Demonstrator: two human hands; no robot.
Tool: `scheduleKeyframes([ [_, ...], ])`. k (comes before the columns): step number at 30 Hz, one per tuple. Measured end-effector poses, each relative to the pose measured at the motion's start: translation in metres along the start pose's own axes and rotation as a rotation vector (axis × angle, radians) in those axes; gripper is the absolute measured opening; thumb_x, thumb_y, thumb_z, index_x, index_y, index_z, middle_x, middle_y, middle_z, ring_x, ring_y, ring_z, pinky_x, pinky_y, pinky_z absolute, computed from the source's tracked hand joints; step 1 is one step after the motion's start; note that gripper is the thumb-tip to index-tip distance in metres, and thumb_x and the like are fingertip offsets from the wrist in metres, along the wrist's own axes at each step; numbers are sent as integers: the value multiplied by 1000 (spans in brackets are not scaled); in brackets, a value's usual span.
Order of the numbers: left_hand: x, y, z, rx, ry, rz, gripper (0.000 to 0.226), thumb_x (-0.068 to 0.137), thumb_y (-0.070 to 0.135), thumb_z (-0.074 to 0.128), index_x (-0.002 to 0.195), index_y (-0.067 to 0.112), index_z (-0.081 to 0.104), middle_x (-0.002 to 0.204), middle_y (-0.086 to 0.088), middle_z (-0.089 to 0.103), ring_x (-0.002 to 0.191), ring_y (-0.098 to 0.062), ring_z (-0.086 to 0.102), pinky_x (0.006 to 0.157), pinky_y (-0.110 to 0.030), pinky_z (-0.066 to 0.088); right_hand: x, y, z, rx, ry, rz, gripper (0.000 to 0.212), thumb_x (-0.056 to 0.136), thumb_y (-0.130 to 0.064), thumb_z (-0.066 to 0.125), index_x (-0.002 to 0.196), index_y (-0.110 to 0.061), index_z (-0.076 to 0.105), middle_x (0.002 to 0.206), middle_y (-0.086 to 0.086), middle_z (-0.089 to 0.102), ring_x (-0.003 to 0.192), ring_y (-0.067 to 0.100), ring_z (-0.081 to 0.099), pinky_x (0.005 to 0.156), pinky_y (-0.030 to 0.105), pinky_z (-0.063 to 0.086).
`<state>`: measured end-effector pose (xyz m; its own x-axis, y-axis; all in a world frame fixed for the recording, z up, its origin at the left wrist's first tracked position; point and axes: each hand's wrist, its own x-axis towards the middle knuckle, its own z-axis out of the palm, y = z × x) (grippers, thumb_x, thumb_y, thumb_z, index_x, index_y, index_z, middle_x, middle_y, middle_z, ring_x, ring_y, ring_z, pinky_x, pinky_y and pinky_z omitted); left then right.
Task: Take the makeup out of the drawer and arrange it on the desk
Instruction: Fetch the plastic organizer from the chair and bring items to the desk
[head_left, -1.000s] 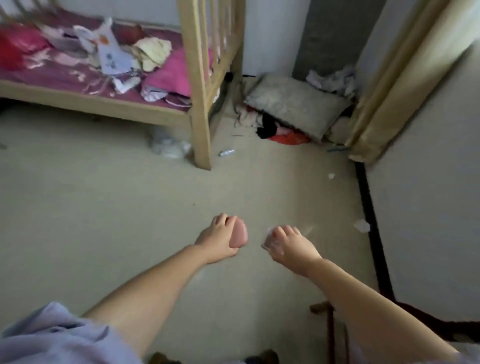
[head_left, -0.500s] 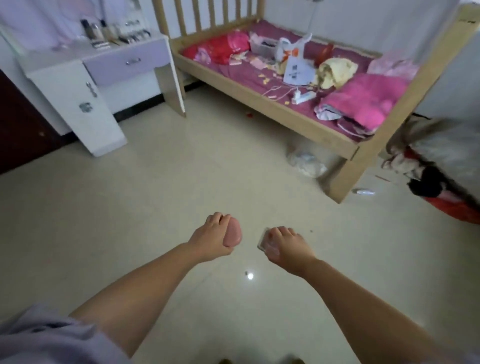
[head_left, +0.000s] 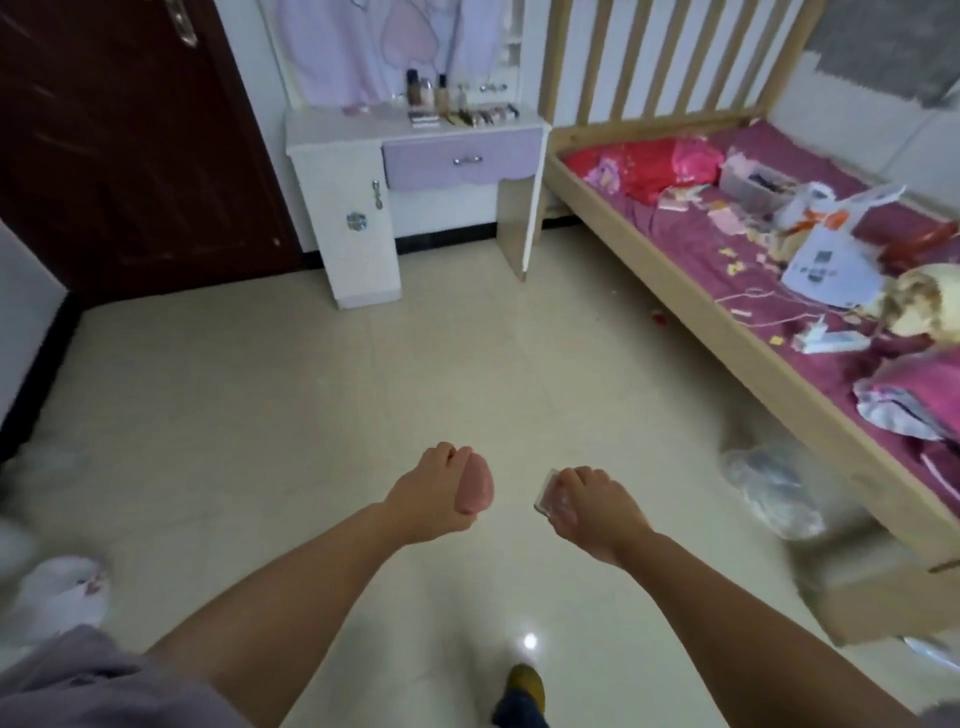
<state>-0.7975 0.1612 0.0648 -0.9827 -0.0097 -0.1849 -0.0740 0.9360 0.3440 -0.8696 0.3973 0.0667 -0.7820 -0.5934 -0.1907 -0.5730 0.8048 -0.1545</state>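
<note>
My left hand (head_left: 431, 493) is closed around a pink makeup sponge (head_left: 475, 488), held out over the floor. My right hand (head_left: 592, 506) grips a small clear case (head_left: 548, 499), of which only one edge shows past the fingers. Far ahead stands the white desk (head_left: 332, 130) with its lilac drawer (head_left: 462, 158) shut. Several bottles and makeup items (head_left: 457, 106) lie on the desktop's right part. Both hands are well short of the desk, at mid-floor.
A wooden bed (head_left: 691, 306) strewn with clothes and papers runs along the right. A dark red door (head_left: 119, 156) stands left of the desk. A crumpled clear bag (head_left: 774, 488) lies by the bed leg, white cloth (head_left: 57, 592) at the lower left.
The view has swung left from the room's corner to face the desk and door. Both hands keep the same grips, held out in front.
</note>
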Motion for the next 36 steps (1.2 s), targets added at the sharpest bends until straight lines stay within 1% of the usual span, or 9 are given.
scheduleKeyframes([
  [2, 24, -15, -15, -22, 21, -70, 85, 77, 46, 65, 143, 16, 21, 137, -4, 31, 122, -21, 36, 91, -35, 47, 44, 5, -15, -16, -25, -94, 41, 89, -40, 51, 120, -15, 46, 126, 4, 51, 114, 24, 47, 89, 31, 39],
  [7, 80, -65, -51, -70, 77, -216, 85, 76, 46, 66, 142, 17, 22, 136, -4, 32, 121, -21, 37, 92, -36, 47, 155, -6, -41, 2, -54, -241, 39, 88, -37, 54, 117, -13, 46, 123, 6, 52, 114, 25, 46, 87, 31, 43],
  [12, 146, -134, -81, -105, 109, -291, 81, 77, 43, 67, 141, 18, 23, 137, -3, 32, 121, -19, 38, 91, -31, 45, 273, -30, -55, -15, -42, -344, 39, 87, -39, 54, 116, -13, 47, 122, 6, 52, 113, 25, 46, 83, 30, 41],
  [17, 230, -220, -137, -105, 119, -287, 80, 76, 43, 68, 140, 16, 27, 134, -4, 34, 121, -21, 39, 92, -34, 46, 403, -57, -80, -18, -8, -326, 42, 86, -40, 55, 119, -14, 47, 123, 5, 52, 115, 25, 46, 87, 32, 44],
  [20, 281, -270, -185, -81, 105, -268, 80, 74, 44, 68, 138, 17, 28, 131, -4, 36, 119, -21, 39, 91, -35, 46, 477, -74, -106, -3, 11, -305, 41, 85, -41, 56, 116, -16, 47, 121, 4, 53, 113, 24, 46, 86, 32, 45],
  [24, 342, -326, -236, -70, 137, -265, 80, 74, 45, 68, 138, 16, 28, 130, -5, 36, 118, -22, 40, 89, -36, 46, 560, -90, -134, 33, 53, -282, 40, 84, -42, 58, 114, -18, 48, 119, 3, 54, 111, 23, 48, 85, 32, 47],
  [29, 415, -378, -268, -73, 135, -240, 77, 74, 44, 68, 135, 17, 31, 127, -4, 37, 117, -22, 40, 86, -36, 46, 654, -104, -145, 31, 23, -281, 39, 84, -42, 58, 114, -18, 48, 120, 2, 53, 112, 22, 47, 85, 31, 44],
  [36, 543, -456, -305, -62, 130, -234, 77, 75, 46, 67, 136, 16, 30, 131, -4, 37, 120, -21, 39, 91, -38, 47, 814, -101, -160, 17, 30, -311, 42, 84, -41, 58, 117, -17, 47, 123, 3, 52, 114, 23, 46, 88, 32, 45],
])
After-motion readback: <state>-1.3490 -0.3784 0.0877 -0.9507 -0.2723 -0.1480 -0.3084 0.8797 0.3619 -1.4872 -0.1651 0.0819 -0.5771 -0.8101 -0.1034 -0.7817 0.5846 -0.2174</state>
